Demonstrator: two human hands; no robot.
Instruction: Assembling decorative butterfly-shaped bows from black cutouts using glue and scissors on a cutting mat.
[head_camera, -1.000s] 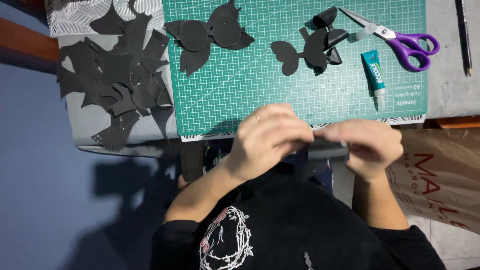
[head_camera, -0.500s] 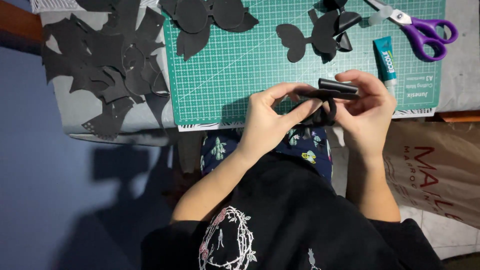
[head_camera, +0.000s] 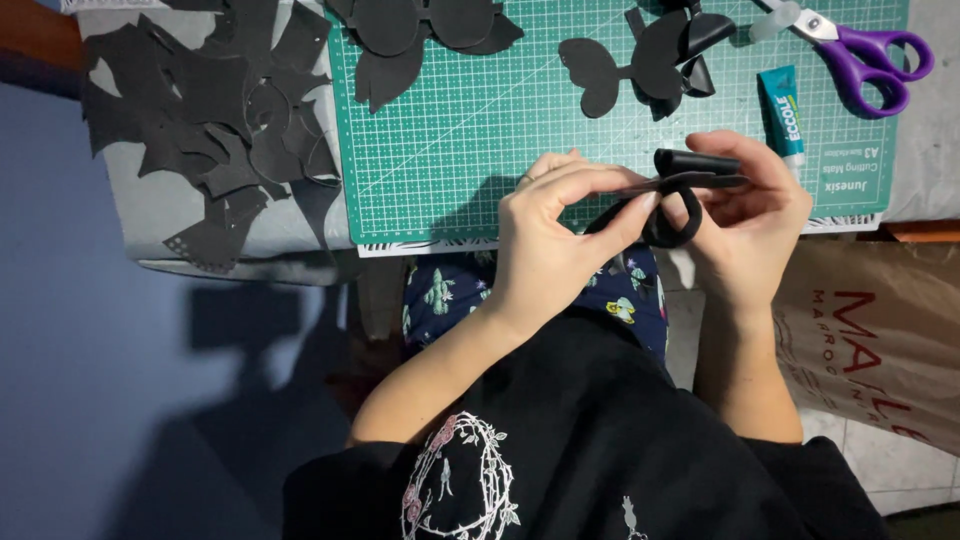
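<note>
Folded black foam strip (head_camera: 672, 195) lay crosswise between both hands at the green cutting mat's (head_camera: 470, 130) near edge. Left hand (head_camera: 545, 245) pinched its left end; right hand (head_camera: 745, 215) gripped the looped right end.

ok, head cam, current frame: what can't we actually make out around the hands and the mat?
- Black looped piece: its full shape, covered by the left hand and right hand.
- Scissors: blade tips, cut off by the top edge.
- Black cutouts on the green cutting mat: upper parts cut off by the top edge.
- Pile of black scraps: single shapes overlap, so no count.
</note>
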